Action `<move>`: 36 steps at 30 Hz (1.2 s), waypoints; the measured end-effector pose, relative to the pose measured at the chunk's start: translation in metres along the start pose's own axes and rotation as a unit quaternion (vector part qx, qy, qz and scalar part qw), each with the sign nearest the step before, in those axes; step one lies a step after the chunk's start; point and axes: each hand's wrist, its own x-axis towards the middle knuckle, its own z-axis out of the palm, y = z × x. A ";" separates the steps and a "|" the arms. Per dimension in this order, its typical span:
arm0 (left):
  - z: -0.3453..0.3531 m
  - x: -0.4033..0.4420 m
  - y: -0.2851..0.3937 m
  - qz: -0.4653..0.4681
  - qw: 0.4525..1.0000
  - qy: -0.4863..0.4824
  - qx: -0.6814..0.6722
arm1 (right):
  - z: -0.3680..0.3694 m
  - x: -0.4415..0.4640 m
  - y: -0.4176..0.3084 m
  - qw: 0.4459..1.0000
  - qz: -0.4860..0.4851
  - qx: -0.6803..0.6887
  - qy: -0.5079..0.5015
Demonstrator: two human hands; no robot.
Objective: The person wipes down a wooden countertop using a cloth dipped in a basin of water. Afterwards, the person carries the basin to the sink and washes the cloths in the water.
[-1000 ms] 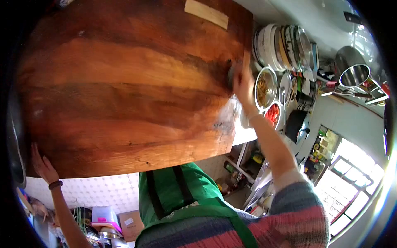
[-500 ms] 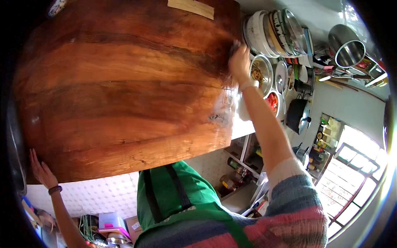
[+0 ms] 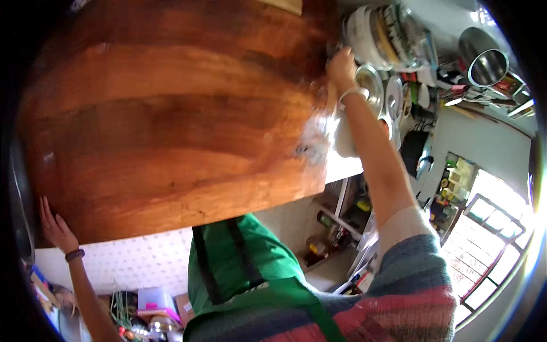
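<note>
A: Where is the left hand (image 3: 58, 232)?
B: In the lower left of the frame, open, with its fingers extended and its palm against the near left corner of the wooden board (image 3: 171, 131). A dark band (image 3: 74, 254) sits on that wrist.

A: And the board itself?
B: It fills the upper left and middle of the frame, running from the left hand across to the right hand (image 3: 342, 69). Its near edge passes just in front of the green apron (image 3: 245, 259).

A: What is the right hand doing?
B: It is up in the upper right, at the board's right edge, its fingers curled closed over a small dark item (image 3: 331, 50). The item is blurred and partly hidden by the fingers, so I cannot tell what it is. It lies at the fingertips, over the edge of the board.

A: What is near that hand?
B: A metal bowl (image 3: 373, 85) is just beside it to the right, partly behind the wrist. A stack of dishes (image 3: 382, 37) stands above the bowl, by the top of the frame.

A: Anything else around the board?
B: A pale strip of wood (image 3: 285, 5) lies on it at the top of the frame, cut off by the border. A dark metal rim (image 3: 21, 211) shows at the far left, near the left hand.
</note>
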 end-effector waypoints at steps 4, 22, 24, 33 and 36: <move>0.002 0.003 0.003 0.010 1.000 0.018 -0.012 | 0.018 -0.114 0.036 0.986 -0.153 0.045 0.047; -0.003 0.005 0.007 0.018 0.999 0.032 -0.024 | 0.025 -0.294 0.077 0.999 -0.010 0.052 -0.001; -0.001 0.004 0.006 0.019 0.999 0.036 -0.031 | 0.036 -0.229 0.068 0.995 -0.062 0.037 0.065; -0.007 0.007 0.014 0.001 0.999 0.034 -0.010 | 0.034 -0.339 0.065 0.995 -0.024 0.080 -0.048; -0.008 0.004 0.012 -0.013 0.999 0.032 0.006 | 0.021 -0.280 -0.074 0.977 -0.154 0.121 -0.085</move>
